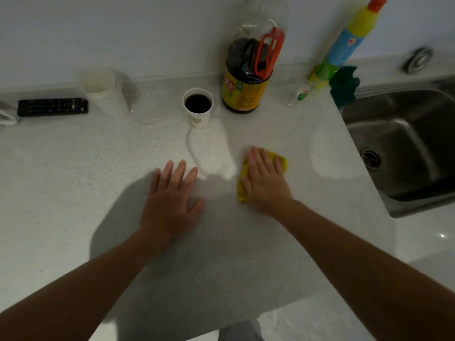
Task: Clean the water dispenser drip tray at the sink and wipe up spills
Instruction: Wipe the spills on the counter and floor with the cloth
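My right hand (264,179) lies flat on a yellow cloth (282,161) and presses it onto the pale speckled counter (73,180). Just left of the cloth a wet, shiny patch (211,148) runs from a paper cup toward me. My left hand (172,200) rests flat on the counter with fingers spread and nothing in it, a little left of the wet patch. The steel sink (403,143) is sunk into the counter at the right. No drip tray is in view.
A paper cup of dark liquid (197,105) stands at the wet patch's far end. Behind it are a large dark sauce bottle (248,77), a yellow detergent bottle (342,45), a green rag (343,86), a clear glass (149,107), a white container (103,87) and a black remote (53,107).
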Demonstrator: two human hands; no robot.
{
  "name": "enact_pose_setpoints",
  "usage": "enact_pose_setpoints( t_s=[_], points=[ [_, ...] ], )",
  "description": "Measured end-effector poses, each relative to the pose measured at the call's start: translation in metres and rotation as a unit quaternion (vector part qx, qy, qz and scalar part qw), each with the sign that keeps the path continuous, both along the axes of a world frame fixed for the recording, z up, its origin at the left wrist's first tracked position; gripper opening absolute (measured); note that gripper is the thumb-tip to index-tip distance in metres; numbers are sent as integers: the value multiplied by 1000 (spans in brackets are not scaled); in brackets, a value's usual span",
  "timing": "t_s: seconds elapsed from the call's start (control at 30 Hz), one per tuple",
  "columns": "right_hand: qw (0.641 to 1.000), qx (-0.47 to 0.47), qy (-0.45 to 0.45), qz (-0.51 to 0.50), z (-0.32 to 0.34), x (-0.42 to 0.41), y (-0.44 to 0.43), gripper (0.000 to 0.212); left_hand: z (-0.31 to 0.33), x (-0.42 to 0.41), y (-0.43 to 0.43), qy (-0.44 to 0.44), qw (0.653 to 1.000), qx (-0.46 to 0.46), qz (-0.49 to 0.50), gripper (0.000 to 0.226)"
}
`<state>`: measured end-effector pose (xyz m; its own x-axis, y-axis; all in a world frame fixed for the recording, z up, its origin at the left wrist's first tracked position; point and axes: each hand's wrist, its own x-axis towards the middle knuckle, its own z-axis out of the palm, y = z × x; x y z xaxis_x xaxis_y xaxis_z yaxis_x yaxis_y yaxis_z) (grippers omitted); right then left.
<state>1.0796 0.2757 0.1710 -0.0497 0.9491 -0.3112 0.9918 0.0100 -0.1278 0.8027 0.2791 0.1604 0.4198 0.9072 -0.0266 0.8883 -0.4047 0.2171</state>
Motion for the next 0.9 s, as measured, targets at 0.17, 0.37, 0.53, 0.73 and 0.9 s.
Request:
enact_pose_setpoints(
  t_s=[0.17,0.37,0.53,0.73,0.9],
  points=[
    [998,21,37,55,-4,-57,-140,72,1,1,-1,3,1000,29,-3,68],
    [999,0,34,-5,5,-3,-131,79,-5,-4,-4,-40,995,87,-20,58],
    [993,15,6,-115,2,36,5,82,-8,-1,-3,-65,994,92,-2,59],
    [999,36,-9,-8,-3,-26,56,77,-12,-4,-2,-127,990,53,27,51],
    [991,32,24,131,0,-48,-71,79,13,-26,-7,-281,958,-7,59,42]
  ],
)
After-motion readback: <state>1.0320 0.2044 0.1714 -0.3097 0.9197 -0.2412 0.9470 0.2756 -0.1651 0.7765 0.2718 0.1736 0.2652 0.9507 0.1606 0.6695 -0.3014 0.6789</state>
